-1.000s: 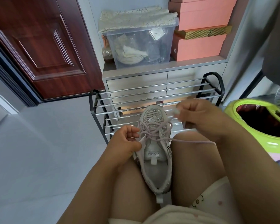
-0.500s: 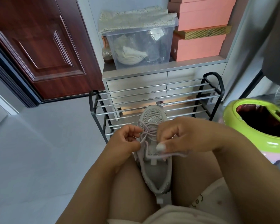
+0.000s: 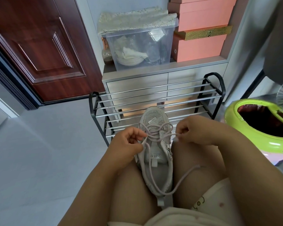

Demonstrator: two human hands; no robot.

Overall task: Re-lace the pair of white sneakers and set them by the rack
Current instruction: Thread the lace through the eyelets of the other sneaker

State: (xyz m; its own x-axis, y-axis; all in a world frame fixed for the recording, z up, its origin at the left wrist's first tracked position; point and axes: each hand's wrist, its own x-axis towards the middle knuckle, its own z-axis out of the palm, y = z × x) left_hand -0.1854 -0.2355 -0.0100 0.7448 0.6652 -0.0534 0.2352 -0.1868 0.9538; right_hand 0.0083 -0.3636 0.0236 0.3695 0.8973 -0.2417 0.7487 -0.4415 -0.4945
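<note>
- Gripping the lace (image 3: 153, 136) at the sneaker's left eyelets, the left hand (image 3: 129, 144) is pinching the cord between thumb and curled fingers.
- Wedged between the person's thighs, the sneaker (image 3: 155, 154) is lying with its toe pointing toward the rack (image 3: 153, 98), which is standing just beyond the toe.
- Crossing the forward eyelets, the lace is already threading several rows; near the tongue the upper eyelets are looking unthreaded, though glitter trim is making that hard to confirm.
- Trailing from the sneaker's left side, one loose length is running back past the heel and looping up onto the right thigh.
- Holding the other lace end at the sneaker's right side, the right hand (image 3: 193, 132) is keeping a closed grip on it, the pale tip poking out beside the fingers.
- Sitting right of the rack, a green bin (image 3: 252, 134) is playing no part.
- Judging by this, lacing is roughly midway on this sneaker; the upper rows, the second sneaker (not in view) and placing both by the rack are remaining.
</note>
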